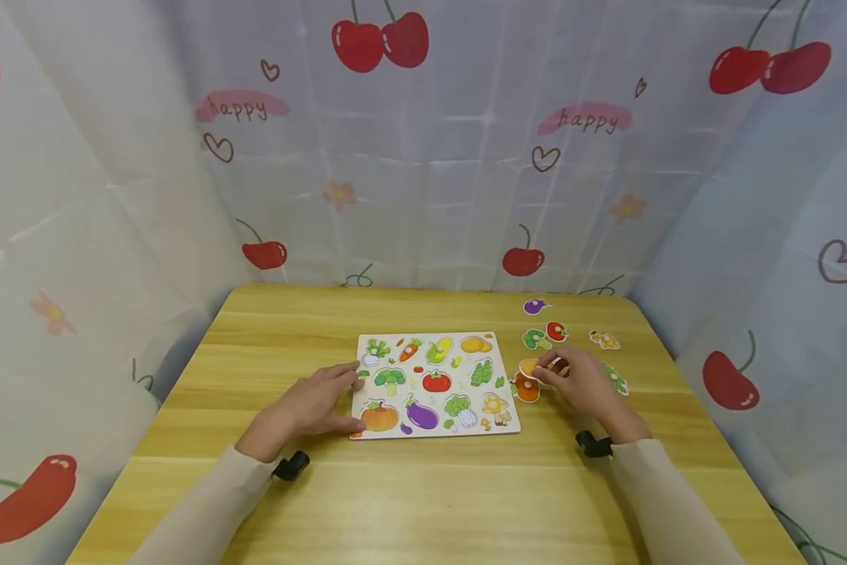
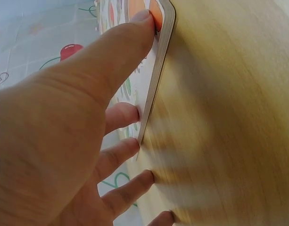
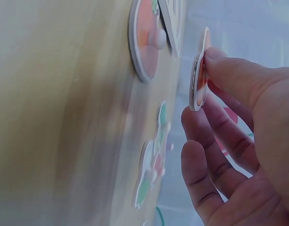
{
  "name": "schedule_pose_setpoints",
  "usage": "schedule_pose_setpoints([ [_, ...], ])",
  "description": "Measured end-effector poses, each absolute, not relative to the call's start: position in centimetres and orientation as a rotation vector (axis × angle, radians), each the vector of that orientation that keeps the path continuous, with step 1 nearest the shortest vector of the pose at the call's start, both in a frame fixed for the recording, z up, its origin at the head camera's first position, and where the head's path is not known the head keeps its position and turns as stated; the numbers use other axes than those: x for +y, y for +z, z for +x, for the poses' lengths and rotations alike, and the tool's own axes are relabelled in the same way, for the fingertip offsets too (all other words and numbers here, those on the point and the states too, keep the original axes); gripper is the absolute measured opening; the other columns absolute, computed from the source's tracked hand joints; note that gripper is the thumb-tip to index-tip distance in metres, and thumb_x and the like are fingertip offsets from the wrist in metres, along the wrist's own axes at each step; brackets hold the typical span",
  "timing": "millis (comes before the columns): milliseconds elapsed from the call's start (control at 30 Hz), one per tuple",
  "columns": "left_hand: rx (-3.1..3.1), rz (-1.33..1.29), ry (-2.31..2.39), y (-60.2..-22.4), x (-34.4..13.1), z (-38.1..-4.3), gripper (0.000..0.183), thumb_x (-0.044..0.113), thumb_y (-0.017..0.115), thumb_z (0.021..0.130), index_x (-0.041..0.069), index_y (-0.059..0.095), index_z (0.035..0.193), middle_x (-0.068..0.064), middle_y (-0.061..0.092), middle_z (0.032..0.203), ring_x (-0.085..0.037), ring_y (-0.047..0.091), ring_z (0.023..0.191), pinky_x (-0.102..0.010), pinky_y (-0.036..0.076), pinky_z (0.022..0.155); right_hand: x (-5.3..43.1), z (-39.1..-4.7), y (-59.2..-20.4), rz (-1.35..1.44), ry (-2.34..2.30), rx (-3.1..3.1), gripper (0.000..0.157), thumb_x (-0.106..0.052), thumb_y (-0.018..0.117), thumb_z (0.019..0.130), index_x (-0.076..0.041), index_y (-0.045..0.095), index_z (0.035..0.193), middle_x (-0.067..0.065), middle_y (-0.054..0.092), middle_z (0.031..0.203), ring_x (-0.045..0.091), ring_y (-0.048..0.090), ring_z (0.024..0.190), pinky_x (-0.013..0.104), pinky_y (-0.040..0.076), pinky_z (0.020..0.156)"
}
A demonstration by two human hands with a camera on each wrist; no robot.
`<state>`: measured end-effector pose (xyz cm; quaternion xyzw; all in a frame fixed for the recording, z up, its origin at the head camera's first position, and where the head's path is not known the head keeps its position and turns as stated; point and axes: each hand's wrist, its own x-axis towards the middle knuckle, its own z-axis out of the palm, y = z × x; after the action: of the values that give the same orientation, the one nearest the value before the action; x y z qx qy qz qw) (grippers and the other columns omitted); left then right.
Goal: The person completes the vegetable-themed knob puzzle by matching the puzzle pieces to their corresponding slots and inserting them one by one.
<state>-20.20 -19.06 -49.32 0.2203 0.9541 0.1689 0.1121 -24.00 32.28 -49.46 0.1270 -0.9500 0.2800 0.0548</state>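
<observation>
A white vegetable puzzle board (image 1: 461, 373) lies flat on the wooden table. My left hand (image 1: 317, 402) rests at its left edge, fingers spread; in the left wrist view the thumb (image 2: 130, 35) presses on a board corner while the other fingertips reach the edge and table. Just right of the board, my right hand (image 1: 580, 384) pinches an orange puzzle piece (image 1: 528, 368) between thumb and fingers. The right wrist view shows that piece (image 3: 199, 77) edge-on, raised off the table. A pumpkin piece (image 1: 527, 390) with a white knob lies below it, by the board's right edge.
Loose knobbed pieces lie on the table's right side: an eggplant (image 1: 534, 307), a broccoli (image 1: 536, 339), a tomato (image 1: 556, 332), mushrooms (image 1: 607, 340) and a green leafy piece (image 1: 617, 380) partly behind the right hand. A cherry-print curtain (image 1: 423, 157) surrounds the table.
</observation>
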Motion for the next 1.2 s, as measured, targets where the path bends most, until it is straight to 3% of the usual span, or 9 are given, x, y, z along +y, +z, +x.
schedule_pose_setpoints([
  [500,2.802,0.634,0.493,-48.8,-18.9,-20.2,0.076,0.055,0.093,0.098,0.012,0.068,0.156,-0.016,0.041,0.189,-0.051,0.047,0.169,-0.087,0.044,0.124,30.4,-25.9,-48.9,0.441,0.827,-2.851,0.019,-0.028,0.089,0.107,-0.012,0.082,0.111,0.011,0.085,0.112,0.031,0.083,0.101,0.04,0.061,0.083],
  [767,2.795,0.638,0.511,-48.9,-19.0,-20.4,0.075,0.055,0.092,0.099,0.012,0.069,0.156,-0.016,0.04,0.19,-0.05,0.045,0.17,-0.086,0.043,0.126,29.1,-27.1,-48.8,0.452,0.887,-2.855,0.018,-0.027,0.087,0.108,-0.011,0.082,0.114,0.014,0.082,0.119,0.037,0.084,0.106,0.056,0.071,0.093],
  [1033,2.784,0.642,0.519,-49.0,-19.0,-20.4,0.075,0.055,0.093,0.099,0.012,0.069,0.155,-0.017,0.041,0.189,-0.05,0.045,0.17,-0.086,0.044,0.125,27.9,-28.4,-49.3,0.443,0.938,-2.857,0.018,-0.025,0.087,0.108,-0.009,0.083,0.114,0.016,0.081,0.122,0.035,0.081,0.107,0.047,0.068,0.089],
  [1200,2.784,0.648,0.514,-49.0,-19.1,-20.2,0.075,0.056,0.093,0.098,0.012,0.069,0.155,-0.017,0.041,0.189,-0.051,0.045,0.17,-0.089,0.043,0.124,27.1,-29.2,-49.9,0.456,0.96,-2.856,0.017,-0.026,0.086,0.109,-0.009,0.083,0.112,0.017,0.081,0.124,0.037,0.08,0.108,0.049,0.068,0.091],
])
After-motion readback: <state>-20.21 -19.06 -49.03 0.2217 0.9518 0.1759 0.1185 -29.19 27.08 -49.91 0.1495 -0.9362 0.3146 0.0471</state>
